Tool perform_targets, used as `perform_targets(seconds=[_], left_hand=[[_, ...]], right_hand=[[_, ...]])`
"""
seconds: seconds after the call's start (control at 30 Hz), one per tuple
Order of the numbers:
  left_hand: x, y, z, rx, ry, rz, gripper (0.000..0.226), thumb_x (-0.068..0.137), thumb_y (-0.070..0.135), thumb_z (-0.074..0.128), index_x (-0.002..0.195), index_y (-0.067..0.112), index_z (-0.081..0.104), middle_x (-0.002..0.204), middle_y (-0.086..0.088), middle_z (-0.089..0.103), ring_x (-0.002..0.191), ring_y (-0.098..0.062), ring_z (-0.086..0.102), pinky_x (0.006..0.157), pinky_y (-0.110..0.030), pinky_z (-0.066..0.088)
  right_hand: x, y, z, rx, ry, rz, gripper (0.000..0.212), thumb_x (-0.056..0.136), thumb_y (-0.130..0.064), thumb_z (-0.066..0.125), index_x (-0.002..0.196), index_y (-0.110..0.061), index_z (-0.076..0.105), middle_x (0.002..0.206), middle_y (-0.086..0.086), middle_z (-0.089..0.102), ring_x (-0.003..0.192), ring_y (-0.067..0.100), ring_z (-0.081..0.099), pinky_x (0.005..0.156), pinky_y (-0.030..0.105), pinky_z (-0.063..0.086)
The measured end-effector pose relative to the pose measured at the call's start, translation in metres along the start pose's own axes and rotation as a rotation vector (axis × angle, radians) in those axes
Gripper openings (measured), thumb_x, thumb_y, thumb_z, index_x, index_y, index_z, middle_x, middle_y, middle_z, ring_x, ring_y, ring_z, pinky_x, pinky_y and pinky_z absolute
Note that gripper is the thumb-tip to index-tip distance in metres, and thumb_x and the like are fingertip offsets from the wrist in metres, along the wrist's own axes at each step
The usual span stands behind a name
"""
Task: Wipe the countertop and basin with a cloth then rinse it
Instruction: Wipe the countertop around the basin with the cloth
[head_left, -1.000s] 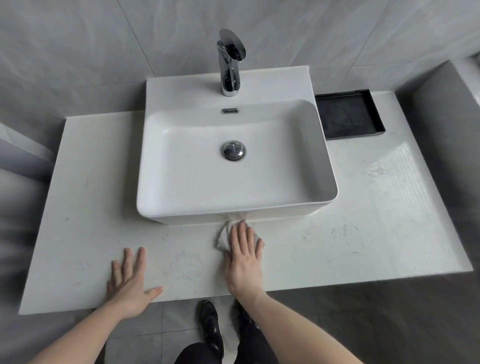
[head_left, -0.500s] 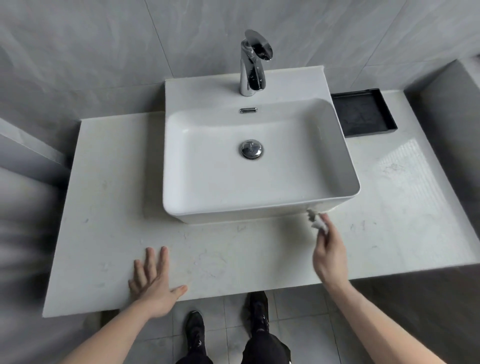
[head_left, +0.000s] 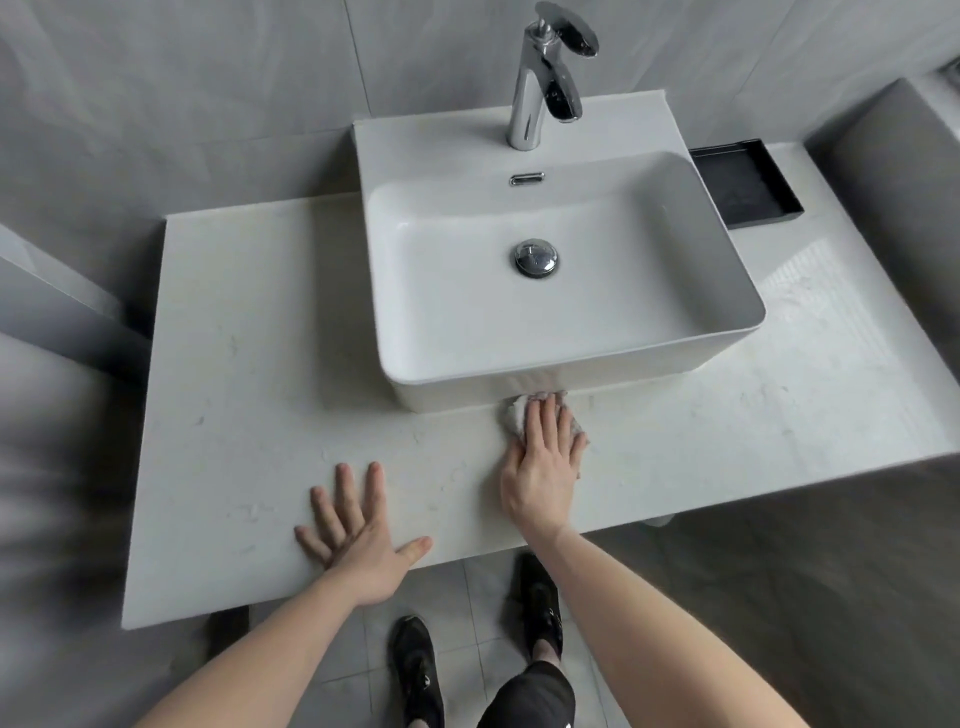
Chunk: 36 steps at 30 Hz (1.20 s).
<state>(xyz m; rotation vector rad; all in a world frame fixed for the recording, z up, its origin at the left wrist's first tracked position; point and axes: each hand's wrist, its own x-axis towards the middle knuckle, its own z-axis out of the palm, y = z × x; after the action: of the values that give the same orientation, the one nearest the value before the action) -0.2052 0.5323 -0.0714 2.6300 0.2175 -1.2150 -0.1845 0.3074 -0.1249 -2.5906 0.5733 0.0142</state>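
right hand (head_left: 543, 467) flat, pressing cloth (head_left: 514, 413) on tabletop (head_left: 260, 415); cloth bunched, reaching far toward basin (head_left: 441, 395) | left hand (head_left: 358, 535) open, empty

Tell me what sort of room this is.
Most likely a bathroom: a white vessel basin with a chrome tap sits on a pale countertop, backed by grey wall tiles.

Grey tiled walls (head_left: 208, 104) are being lit softly, and a grey tiled floor (head_left: 779, 597) is being shown below.
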Motion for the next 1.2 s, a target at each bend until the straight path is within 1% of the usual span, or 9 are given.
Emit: perform_targets(seconds=[0.13, 0.23, 0.47, 0.53, 0.63, 0.83, 0.93, 1.1, 1.2], left_hand=[[0.003, -0.007, 0.004, -0.002, 0.025, 0.051, 0.12, 0.077, 0.081, 0.052, 0.142, 0.043, -0.042, 0.142, 0.004, -0.061, 0.133, -0.036, -0.053, 0.11, -0.067, -0.02], [0.003, -0.007, 0.004, -0.002, 0.033, 0.055, 0.12, 0.076, 0.081, 0.053, 0.144, 0.043, -0.038, 0.142, 0.004, -0.06, 0.134, -0.037, -0.051, 0.11, -0.068, -0.019], [0.0, -0.006, 0.002, -0.014, 0.023, 0.056, 0.12, 0.078, 0.08, 0.053, 0.144, 0.041, -0.039, 0.141, 0.003, -0.062, 0.133, -0.037, -0.053, 0.111, -0.068, -0.018], [-0.001, -0.005, 0.002, -0.008, 0.03, 0.054, 0.119, 0.078, 0.079, 0.053, 0.145, 0.041, -0.038, 0.141, 0.003, -0.061, 0.133, -0.036, -0.052, 0.111, -0.068, -0.017], [-0.001, -0.004, 0.003, -0.016, 0.032, 0.047, 0.119, 0.079, 0.079, 0.053, 0.146, 0.041, -0.037, 0.141, 0.004, -0.061, 0.134, -0.035, -0.052, 0.111, -0.068, -0.017], [0.0, -0.005, 0.007, -0.018, 0.054, 0.042, 0.118, 0.079, 0.077, 0.055, 0.146, 0.044, -0.037, 0.144, 0.006, -0.059, 0.134, -0.032, -0.053, 0.111, -0.066, -0.019], [0.0, -0.005, 0.008, -0.029, 0.066, 0.038, 0.117, 0.079, 0.076, 0.055, 0.145, 0.046, -0.037, 0.145, 0.007, -0.057, 0.135, -0.032, -0.051, 0.111, -0.065, -0.02], [-0.001, -0.004, 0.007, -0.037, 0.075, 0.033, 0.118, 0.079, 0.076, 0.056, 0.144, 0.047, -0.037, 0.146, 0.007, -0.056, 0.136, -0.031, -0.051, 0.112, -0.064, -0.02], [-0.001, -0.004, 0.008, -0.032, 0.072, 0.038, 0.118, 0.079, 0.077, 0.056, 0.144, 0.047, -0.038, 0.146, 0.007, -0.057, 0.135, -0.03, -0.052, 0.112, -0.064, -0.02]], right_hand=[[-0.024, -0.018, 0.014, 0.054, -0.113, -0.31, 0.068, 0.094, -0.011, 0.047, 0.16, -0.022, 0.036, 0.171, -0.001, 0.023, 0.16, 0.024, 0.012, 0.128, 0.053, 0.01], [-0.039, -0.024, 0.009, 0.192, -0.156, -0.391, 0.057, 0.097, -0.006, 0.048, 0.151, -0.024, 0.048, 0.166, -0.004, 0.036, 0.156, 0.02, 0.027, 0.126, 0.045, 0.021], [-0.027, 0.029, -0.079, 0.688, -0.002, 0.102, 0.037, 0.109, -0.011, 0.042, 0.14, -0.023, 0.057, 0.132, -0.016, 0.069, 0.13, -0.001, 0.058, 0.118, 0.035, 0.04], [-0.011, 0.061, -0.113, 0.626, 0.108, 0.228, 0.039, 0.109, -0.011, 0.042, 0.144, -0.021, 0.055, 0.132, -0.014, 0.068, 0.123, -0.009, 0.058, 0.117, 0.033, 0.041], [0.015, 0.118, -0.155, 0.407, 0.218, 0.329, 0.046, 0.106, -0.009, 0.042, 0.15, -0.017, 0.05, 0.15, 0.0, 0.057, 0.139, 0.011, 0.05, 0.12, 0.029, 0.032], [0.043, 0.189, -0.139, 0.022, 0.066, 0.311, 0.047, 0.106, -0.016, 0.039, 0.153, -0.018, 0.044, 0.162, 0.004, 0.037, 0.148, 0.034, 0.032, 0.117, 0.05, 0.028], [0.03, 0.17, -0.102, -0.109, 0.052, 0.323, 0.056, 0.105, -0.019, 0.041, 0.161, -0.021, 0.033, 0.172, 0.005, 0.018, 0.157, 0.033, 0.013, 0.124, 0.055, 0.011], [-0.011, 0.096, -0.052, -0.107, 0.037, 0.081, 0.062, 0.098, -0.023, 0.046, 0.159, -0.025, 0.037, 0.171, 0.005, 0.024, 0.156, 0.034, 0.022, 0.123, 0.057, 0.017], [-0.04, 0.052, -0.027, -0.029, -0.054, -0.097, 0.066, 0.095, -0.019, 0.046, 0.16, -0.03, 0.035, 0.172, -0.001, 0.018, 0.16, 0.027, 0.012, 0.128, 0.054, 0.008]])
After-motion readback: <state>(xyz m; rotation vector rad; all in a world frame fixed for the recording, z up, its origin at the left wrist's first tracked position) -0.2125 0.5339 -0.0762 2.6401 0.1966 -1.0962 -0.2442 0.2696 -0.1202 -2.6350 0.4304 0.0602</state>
